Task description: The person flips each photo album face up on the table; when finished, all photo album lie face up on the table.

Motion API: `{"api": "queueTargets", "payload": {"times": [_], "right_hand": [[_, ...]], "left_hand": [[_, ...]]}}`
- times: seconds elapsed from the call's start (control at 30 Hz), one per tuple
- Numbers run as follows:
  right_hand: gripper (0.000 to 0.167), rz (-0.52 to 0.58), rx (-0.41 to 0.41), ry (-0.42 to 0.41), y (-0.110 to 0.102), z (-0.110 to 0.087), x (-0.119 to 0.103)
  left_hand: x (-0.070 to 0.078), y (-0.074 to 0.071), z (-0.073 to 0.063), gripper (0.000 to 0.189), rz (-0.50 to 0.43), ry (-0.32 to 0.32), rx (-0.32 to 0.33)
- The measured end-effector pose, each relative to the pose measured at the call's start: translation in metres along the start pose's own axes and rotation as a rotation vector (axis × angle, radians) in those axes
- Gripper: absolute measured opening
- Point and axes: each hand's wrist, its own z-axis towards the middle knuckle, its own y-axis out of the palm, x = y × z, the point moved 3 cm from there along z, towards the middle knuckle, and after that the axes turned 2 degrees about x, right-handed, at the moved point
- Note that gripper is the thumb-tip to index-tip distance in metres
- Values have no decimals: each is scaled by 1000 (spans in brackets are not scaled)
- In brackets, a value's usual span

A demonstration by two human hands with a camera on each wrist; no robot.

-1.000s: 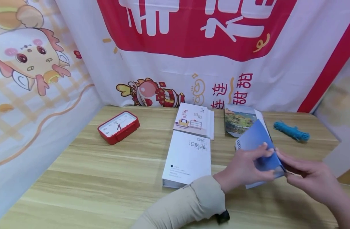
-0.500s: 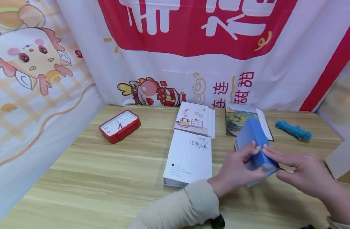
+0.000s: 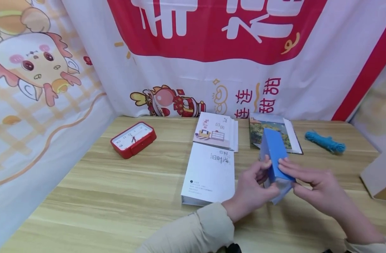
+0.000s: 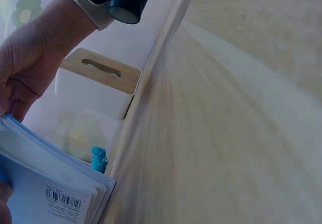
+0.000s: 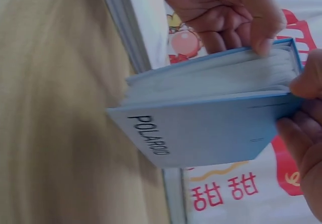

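Both hands hold a blue photo album with POLAROID printed on its cover, well seen in the right wrist view. It stands with its spine upward and its page edges toward the table. My left hand pinches the near end from the left, thumb at the page block's end. From the right, my right hand grips the spine and the other cover. In the left wrist view a barcode shows on the back cover. The right wrist view shows the covers spread slightly, with pale pages between them.
Left of the album lie a white book and an illustrated white book. A landscape-covered book lies behind it. Blue cord and a white box with a slotted wooden top are rightward; a red clock sits far left.
The album has turned so its spine faces up, where its cover faced up before. Both hands have shifted a little left with it, and the right hand's fingers now lie over the spine.
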Motion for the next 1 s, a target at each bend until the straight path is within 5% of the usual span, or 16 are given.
{"api": "queueTargets", "payload": {"times": [0.17,0.33,0.47,0.77,1.0], "right_hand": [[56,49,61,57,9,-7,2],[58,74,170,210,16,-15,0],[72,203,252,272,19,-17,0],[76,469,192,468,35,-21,13],[81,581,130,643,49,-33,31]], "left_hand": [[-1,-2,-3,47,-18,-33,-9],[0,-3,-3,51,-91,-88,-31],[3,-5,0,60,-111,-126,-73],[20,-15,15,42,197,126,-153],[30,-15,29,38,423,153,-365]]}}
